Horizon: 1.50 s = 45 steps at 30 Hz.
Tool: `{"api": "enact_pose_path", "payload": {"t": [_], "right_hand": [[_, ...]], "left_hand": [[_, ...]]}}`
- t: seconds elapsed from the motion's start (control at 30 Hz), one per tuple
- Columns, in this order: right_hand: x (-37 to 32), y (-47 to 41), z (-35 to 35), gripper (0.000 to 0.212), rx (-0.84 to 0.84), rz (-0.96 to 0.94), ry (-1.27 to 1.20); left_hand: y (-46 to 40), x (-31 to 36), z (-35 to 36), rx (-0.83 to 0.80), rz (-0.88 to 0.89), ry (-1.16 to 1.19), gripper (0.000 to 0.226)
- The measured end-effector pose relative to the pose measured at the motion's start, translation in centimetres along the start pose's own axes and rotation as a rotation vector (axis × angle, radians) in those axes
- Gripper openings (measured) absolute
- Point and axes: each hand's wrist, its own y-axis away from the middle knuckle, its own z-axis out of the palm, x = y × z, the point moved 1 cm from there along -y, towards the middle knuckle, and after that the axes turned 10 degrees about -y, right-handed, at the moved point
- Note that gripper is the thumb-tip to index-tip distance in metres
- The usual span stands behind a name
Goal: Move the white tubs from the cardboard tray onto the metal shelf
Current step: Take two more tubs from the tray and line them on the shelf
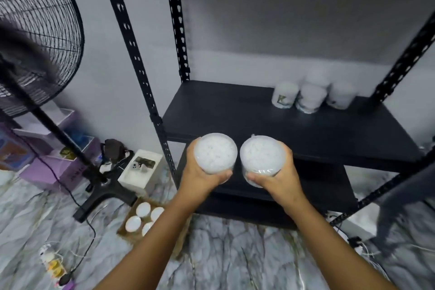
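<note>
Hands point(240, 179) gripping round white tubs point(215, 153), black metal shelf point(235, 110)

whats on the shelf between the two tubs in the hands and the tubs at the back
Nothing: in the head view the shelf is bare between the held tubs and the back tubs.

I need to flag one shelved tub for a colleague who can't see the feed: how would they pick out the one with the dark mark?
Find the black metal shelf and look to its back right, where four white tubs cluster. The marked tub is the leftmost of them, and it alone shows a dark, gold-tinted mark on its side facing the camera.
</note>
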Motion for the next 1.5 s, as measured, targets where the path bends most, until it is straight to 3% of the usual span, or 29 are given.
{"api": "enact_pose_path", "payload": {"t": [0.3, 1.03, 1.5], "right_hand": [[1.2, -3.6, -4.2, 0.090, 0.074, 0.018, -0.015], [5.4, -14.6, -15.5, 0.089, 0.412, 0.032, 0.054], [9.1, -21.3, -26.1, 0.086, 0.392, 0.098, 0.017]], "left_hand": [[-3.8, 1.4, 4.8, -0.063, 0.006, 0.037, 0.088], [-18.7, 1.5, 19.4, -0.369, 0.058, 0.059, 0.090], [-22.3, 1.2, 31.1, -0.296, -0.004, 0.044, 0.088]]}}
